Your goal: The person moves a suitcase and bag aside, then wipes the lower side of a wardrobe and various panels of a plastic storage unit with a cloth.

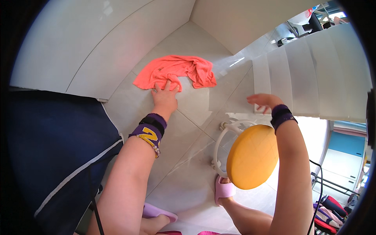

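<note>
A coral-coloured cloth (173, 67) lies bunched and curved on the grey tiled floor (191, 117). The fingertips of my left hand (166, 97) rest on its near edge, fingers spread; I cannot tell whether they pinch the fabric. My right hand (263, 101) hovers to the right with its fingers apart and nothing in it. Just below that hand stands a low rolling stool with a round yellow seat (252, 157) and a white ring base (217, 147). Each wrist wears a dark purple band.
White cabinet panels (97, 50) rise at the left and a beige panel (235, 23) at the back. White stepped panels (299, 76) stand at the right. A navy fabric cover (58, 141) hangs on the left. My feet wear pink slides (225, 189) beside the stool.
</note>
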Demonstrator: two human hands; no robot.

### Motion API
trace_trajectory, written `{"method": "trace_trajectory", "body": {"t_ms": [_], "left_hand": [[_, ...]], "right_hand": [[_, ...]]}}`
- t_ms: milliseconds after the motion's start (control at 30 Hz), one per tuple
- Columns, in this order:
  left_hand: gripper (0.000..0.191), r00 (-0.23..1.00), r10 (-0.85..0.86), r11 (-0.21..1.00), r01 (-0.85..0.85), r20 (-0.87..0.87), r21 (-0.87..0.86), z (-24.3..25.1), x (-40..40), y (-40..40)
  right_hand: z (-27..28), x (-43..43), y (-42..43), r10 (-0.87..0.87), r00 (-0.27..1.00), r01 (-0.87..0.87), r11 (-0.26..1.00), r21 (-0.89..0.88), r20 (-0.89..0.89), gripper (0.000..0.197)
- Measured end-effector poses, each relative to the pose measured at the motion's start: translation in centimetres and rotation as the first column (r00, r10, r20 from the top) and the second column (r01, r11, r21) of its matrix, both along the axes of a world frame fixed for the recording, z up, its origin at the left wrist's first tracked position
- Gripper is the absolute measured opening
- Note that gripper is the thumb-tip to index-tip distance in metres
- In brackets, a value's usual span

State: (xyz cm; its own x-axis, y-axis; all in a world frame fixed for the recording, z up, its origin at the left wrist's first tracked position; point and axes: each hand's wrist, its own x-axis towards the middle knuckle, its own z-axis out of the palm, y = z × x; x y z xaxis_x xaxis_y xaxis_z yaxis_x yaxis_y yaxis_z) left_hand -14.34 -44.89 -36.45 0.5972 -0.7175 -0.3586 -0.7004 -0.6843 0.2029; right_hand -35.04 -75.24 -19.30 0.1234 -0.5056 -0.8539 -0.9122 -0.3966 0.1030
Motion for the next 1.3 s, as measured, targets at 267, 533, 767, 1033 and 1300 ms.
{"method": "trace_trajectory", "body": {"t_ms": [267, 533, 767, 1033, 1300], "left_hand": [[0.063, 1.0, 0.004, 1.0, -0.005, -0.029, -0.03, -0.1, -1.4, 0.7], [0.061, 0.997, 0.022, 1.0, -0.021, -0.078, 0.004, 0.1, -2.5, 4.3], [0.061, 0.997, 0.013, 0.999, -0.01, -0.082, 0.038, 0.8, -3.3, 5.6], [0.031, 1.0, 0.018, 0.998, -0.018, -0.005, -0.064, 4.1, -1.1, 4.9], [0.049, 0.993, 0.079, 0.93, -0.041, 0.092, -0.366, 0.2, 1.2, -0.5]], "right_hand": [[-3.6, -3.1, 1.8, -0.304, 0.888, 0.234, 0.945, 0.229, 0.345, 0.054], [-11.7, 7.6, 5.9, -0.251, 0.715, 0.18, 0.968, 0.174, 0.653, 0.044], [-14.2, 17.1, 7.0, 0.326, 0.382, -0.086, 0.944, -0.317, 0.865, 0.036], [-12.7, 14.4, 5.5, 0.775, 0.294, -0.402, 0.631, -0.664, 0.559, 0.056], [-13.7, 12.0, 5.8, 0.699, 0.288, -0.515, 0.689, -0.509, 0.655, 0.054]]}}
